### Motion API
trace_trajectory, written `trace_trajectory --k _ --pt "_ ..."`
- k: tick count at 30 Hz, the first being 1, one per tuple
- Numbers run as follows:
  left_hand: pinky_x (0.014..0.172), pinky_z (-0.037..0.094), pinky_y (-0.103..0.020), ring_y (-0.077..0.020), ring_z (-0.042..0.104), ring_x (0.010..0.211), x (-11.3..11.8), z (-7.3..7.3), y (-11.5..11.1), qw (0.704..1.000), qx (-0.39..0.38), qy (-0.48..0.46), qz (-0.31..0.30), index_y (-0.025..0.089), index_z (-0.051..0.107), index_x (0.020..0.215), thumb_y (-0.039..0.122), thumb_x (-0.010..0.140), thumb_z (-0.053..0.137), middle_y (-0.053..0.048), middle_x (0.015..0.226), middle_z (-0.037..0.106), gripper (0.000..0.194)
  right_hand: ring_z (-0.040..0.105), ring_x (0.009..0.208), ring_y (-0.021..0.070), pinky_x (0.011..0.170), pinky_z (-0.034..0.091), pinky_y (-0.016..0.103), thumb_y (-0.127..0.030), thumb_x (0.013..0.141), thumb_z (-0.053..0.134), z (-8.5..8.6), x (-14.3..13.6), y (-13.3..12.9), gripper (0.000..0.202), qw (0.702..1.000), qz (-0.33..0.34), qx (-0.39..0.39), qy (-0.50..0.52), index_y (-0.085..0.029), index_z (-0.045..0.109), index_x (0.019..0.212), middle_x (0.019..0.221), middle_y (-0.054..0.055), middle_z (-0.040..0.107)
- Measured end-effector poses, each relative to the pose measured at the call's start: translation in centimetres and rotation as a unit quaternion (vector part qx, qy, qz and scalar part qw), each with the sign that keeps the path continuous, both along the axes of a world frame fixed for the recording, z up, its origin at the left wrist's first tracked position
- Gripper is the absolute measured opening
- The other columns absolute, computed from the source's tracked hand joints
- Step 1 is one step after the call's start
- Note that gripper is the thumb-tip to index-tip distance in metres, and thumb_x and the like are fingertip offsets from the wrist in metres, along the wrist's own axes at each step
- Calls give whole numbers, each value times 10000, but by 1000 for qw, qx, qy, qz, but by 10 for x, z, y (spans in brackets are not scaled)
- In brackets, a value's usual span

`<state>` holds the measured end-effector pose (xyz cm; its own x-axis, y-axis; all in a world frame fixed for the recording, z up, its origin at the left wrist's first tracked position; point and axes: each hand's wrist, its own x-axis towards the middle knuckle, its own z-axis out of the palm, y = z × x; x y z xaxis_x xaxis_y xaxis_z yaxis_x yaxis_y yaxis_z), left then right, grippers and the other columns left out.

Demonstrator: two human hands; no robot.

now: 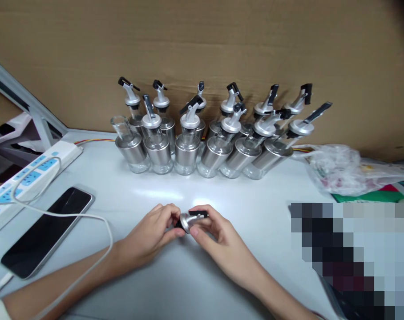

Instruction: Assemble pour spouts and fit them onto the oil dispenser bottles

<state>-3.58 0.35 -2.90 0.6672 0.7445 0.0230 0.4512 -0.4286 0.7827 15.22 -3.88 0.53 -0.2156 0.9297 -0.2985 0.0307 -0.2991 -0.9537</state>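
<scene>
Low over the white table, both my hands hold one silver pour spout with a black flip lever. My left hand pinches its black stopper end between thumb and fingers. On the other side, the thumb and fingers of my right hand close around the silver nozzle and lever. Behind them stand two rows of glass bottles with steel sleeves, most topped by the same kind of spout. The front-left bottle has a bare glass neck with no spout on it. The inner fingertips of my left hand are partly hidden.
At left lie a black-screened phone, a white power strip and a white cable that passes over my left forearm. A cardboard sheet stands behind the bottles. Plastic bags lie at right, above a pixelated area.
</scene>
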Motion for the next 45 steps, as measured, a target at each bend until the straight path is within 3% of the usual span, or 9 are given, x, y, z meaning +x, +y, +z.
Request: trace_trajectory --k 7,11,14,18,26,32,36,41,45 --pt "667 323 -290 -154 448 687 2 4 2 993 94 21 -68 178 468 838 522 954 264 -24 783 540 416 600 804 158 715 432 278 -380 926 453 -2 4 0 202 992 35 62 -103 -221 561 988 892 18 654" --pt "661 340 -277 -155 434 698 1 4 1 996 75 21 -47 179 466 856 518 952 292 -26 805 538 393 569 845 177 713 431 288 -332 899 506 -4 9 0 182 962 11 162 -221 -210 571 1017 978 57 603" --pt "684 360 -278 -161 446 734 0 3 0 997 58 20 -35 181 466 882 517 943 336 -29 837 541 365 547 741 163 637 430 271 -277 862 547 -5 10 -1 212 940 -7 205 -274 -190 560 1054 833 36 562" --pt "674 352 -271 -158 438 724 0 3 -1 995 83 21 -48 188 448 872 497 943 359 -17 812 534 330 518 615 134 554 421 249 -251 827 570 -7 10 -1 233 925 -5 242 -292 -161 573 1043 716 4 532" --pt "660 313 -259 -134 423 691 2 7 -1 988 138 10 -61 188 418 827 460 955 374 8 778 522 304 561 627 137 542 465 246 -300 792 650 -9 8 -1 293 913 5 288 -290 -130 605 1026 763 34 612" --pt "643 256 -288 -128 399 622 4 12 -2 988 146 0 -52 178 396 738 719 841 316 19 698 481 557 586 649 139 554 491 245 -241 844 583 -7 7 -4 272 896 31 333 -293 -121 578 1088 809 51 647" --pt "636 234 -291 -130 400 610 6 13 -3 985 161 18 -64 178 399 698 763 787 366 27 657 474 592 602 664 146 566 500 246 -283 858 586 -6 6 -6 289 876 51 375 -300 -115 551 1091 816 62 659" --pt "647 247 -290 -134 417 624 6 10 -4 981 174 46 -71 177 445 739 614 850 457 19 676 501 451 626 650 159 565 494 248 -387 880 554 -6 3 -7 273 872 46 367 -320 -129 565 968 732 48 663" --pt "651 256 -286 -128 401 606 6 6 -4 972 201 48 -108 181 405 680 516 917 400 22 639 484 411 572 526 156 517 436 270 -416 967 355 -8 2 -5 385 812 35 427 -397 -135 561 804 599 40 619"
